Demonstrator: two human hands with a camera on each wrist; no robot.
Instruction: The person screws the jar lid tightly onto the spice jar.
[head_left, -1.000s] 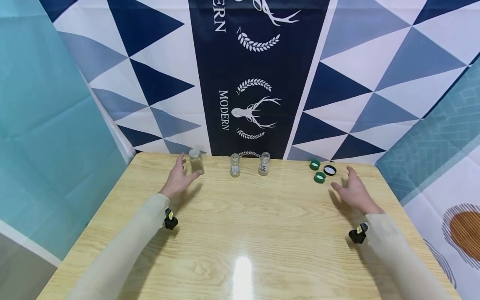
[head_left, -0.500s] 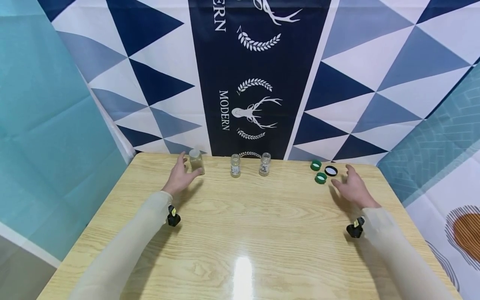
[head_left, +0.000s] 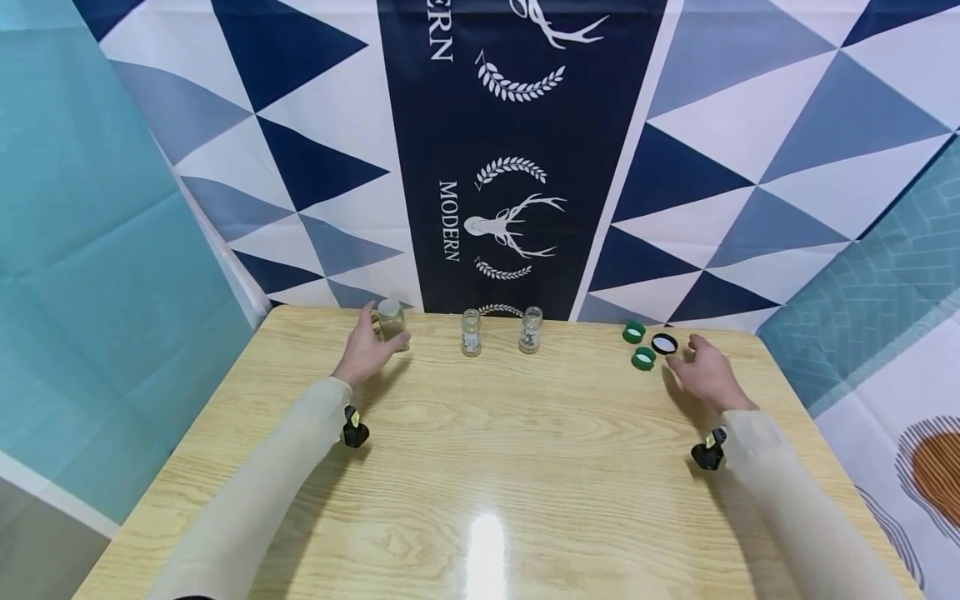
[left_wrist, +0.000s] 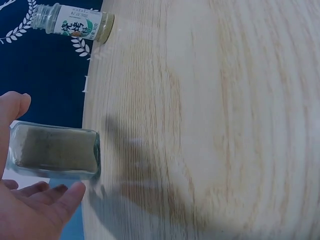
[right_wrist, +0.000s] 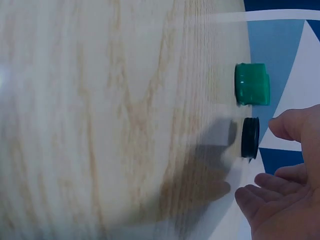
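A squarish glass jar [head_left: 391, 322] of grey-brown powder stands upright at the table's back left. My left hand [head_left: 366, 350] is around it, thumb on one side and fingers on the other. In the left wrist view, gaps show between the fingers and the jar [left_wrist: 56, 150]. My right hand [head_left: 707, 375] hovers beside a black ring-shaped lid [head_left: 664, 344], thumb and fingers spread, holding nothing. Two green lids [head_left: 643, 359] lie left of the black one. In the right wrist view, the black lid [right_wrist: 250, 138] sits just off the thumb tip.
Two small uncapped glass jars stand along the back edge: a labelled spice jar [head_left: 471, 333] with some contents, and another jar [head_left: 530, 331] to its right. A patterned cloth [head_left: 495, 167] hangs behind the wooden table [head_left: 480, 433].
My left hand has moved slightly right, closer around the squarish jar. My right hand has shifted a little left toward the black lid. The jars and lids stay in place.
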